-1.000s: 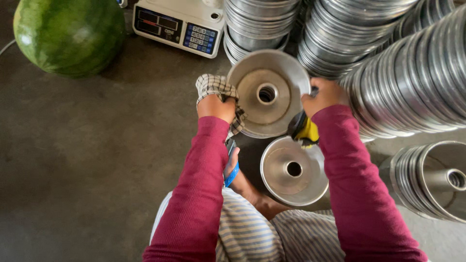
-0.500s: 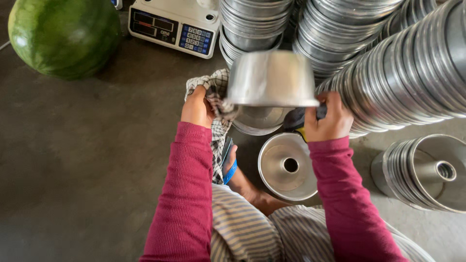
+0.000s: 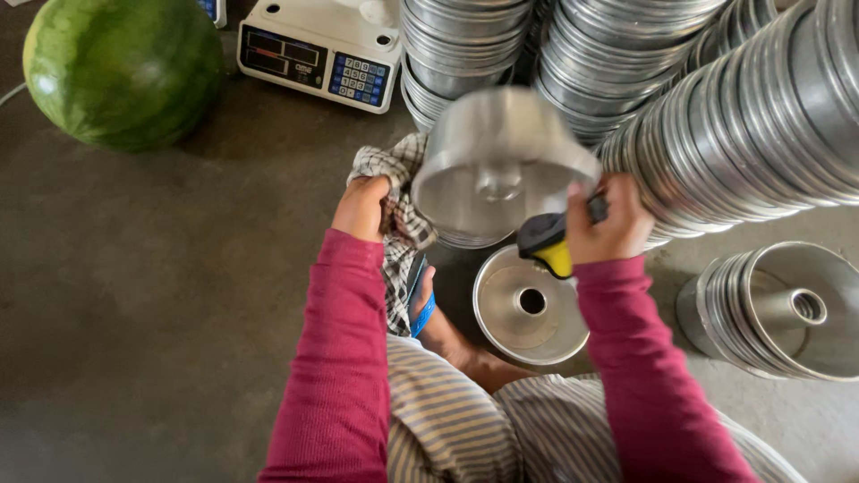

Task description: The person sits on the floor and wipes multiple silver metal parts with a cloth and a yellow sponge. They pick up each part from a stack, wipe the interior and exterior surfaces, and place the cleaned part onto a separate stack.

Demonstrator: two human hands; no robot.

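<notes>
Dark concrete floor [image 3: 161, 295], seen from above. A watermelon [image 3: 121, 70] lies at far left, a weighing scale [image 3: 318, 49] beside it. The left hand [image 3: 362, 207] is closed on a checked cloth [image 3: 394, 241] pressed against a raised, blurred metal pan [image 3: 497, 165]. The right hand [image 3: 608, 219] grips a yellow-and-black tool [image 3: 548, 243] against the pan's rim. A second pan [image 3: 530, 304] rests below; stacked pans [image 3: 743, 125] fill the right.

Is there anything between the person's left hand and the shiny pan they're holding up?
Yes. A checked cloth is bunched between the left hand and the metal tube pan. The right hand also grips a black-and-yellow tool near the pan's rim.
</notes>
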